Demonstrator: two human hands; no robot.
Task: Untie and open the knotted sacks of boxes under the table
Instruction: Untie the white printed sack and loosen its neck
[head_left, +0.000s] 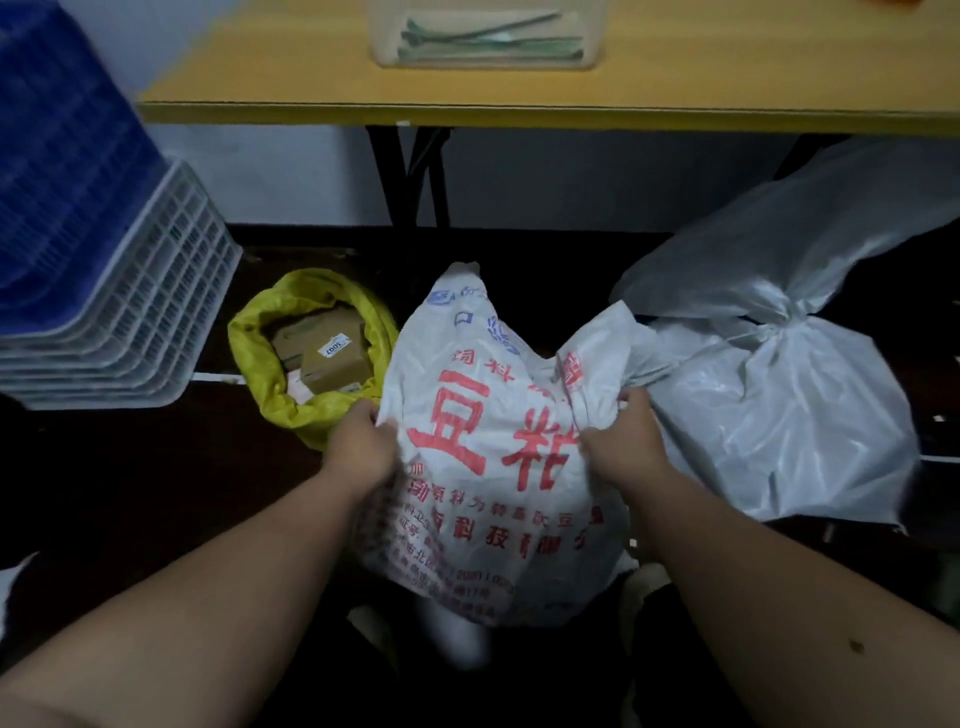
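Note:
A white woven sack (483, 467) with large red characters stands on the dark floor in front of me. My left hand (363, 441) grips its upper left edge, and my right hand (621, 436) grips a bunch of fabric at its upper right. To the left, a yellow sack (254, 353) stands open with cardboard boxes (327, 348) showing inside. To the right lies a plain white sack (810, 431), tied in a knot (779, 317) at its neck.
A yellow table (467, 98) spans the top with black legs (405, 176) behind the sacks. A clear plastic container (488, 36) sits on it. Stacked white crates (150, 291) and blue crates (57, 156) stand at the left.

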